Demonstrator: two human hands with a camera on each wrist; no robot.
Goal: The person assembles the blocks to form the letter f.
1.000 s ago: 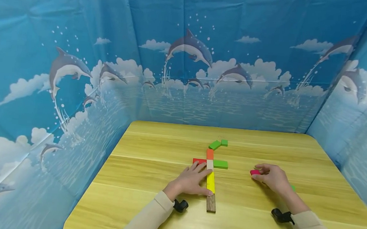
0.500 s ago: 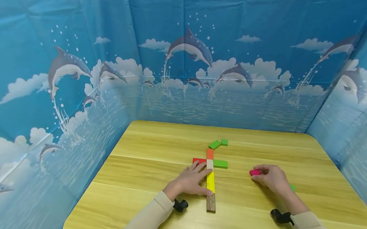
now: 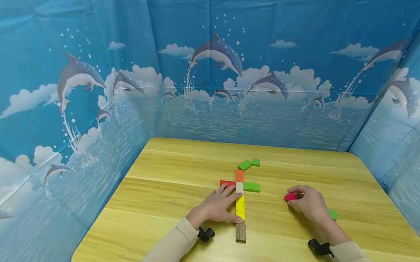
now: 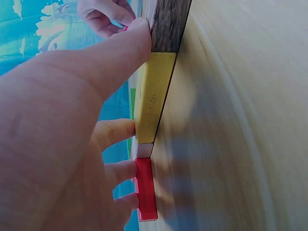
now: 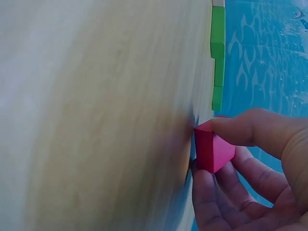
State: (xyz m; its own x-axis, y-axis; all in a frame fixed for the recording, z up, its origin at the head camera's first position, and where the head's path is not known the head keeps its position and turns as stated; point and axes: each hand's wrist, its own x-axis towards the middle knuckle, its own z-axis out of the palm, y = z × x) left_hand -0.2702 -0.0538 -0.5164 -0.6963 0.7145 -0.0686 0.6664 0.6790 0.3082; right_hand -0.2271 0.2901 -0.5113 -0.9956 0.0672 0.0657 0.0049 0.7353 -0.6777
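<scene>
My left hand (image 3: 217,207) lies with fingers spread over a row of flat wooden blocks. Its fingertips touch the red block (image 4: 147,190) and the yellow block (image 4: 156,96), while the thumb tip is where the yellow one meets the brown block (image 3: 241,232). A white block (image 3: 240,187) joins yellow to orange, with the orange block (image 3: 239,175) above it. Red extends left from white, and a long green block (image 3: 251,187) extends right. Off to the right, my right hand (image 3: 312,203) pinches a pink block (image 5: 216,149) between thumb and fingers, close over the table.
Beyond the orange block, an angled green block (image 3: 245,165) leads to a small green block (image 3: 256,162). Another green block (image 3: 332,214) is partly hidden by the right wrist. A dolphin-print curtain (image 3: 268,122) stands around the wooden table (image 3: 179,157).
The pink block has turned in my right fingers and moved slightly left with the hand. More of the green block by the right wrist shows. My left hand keeps its place.
</scene>
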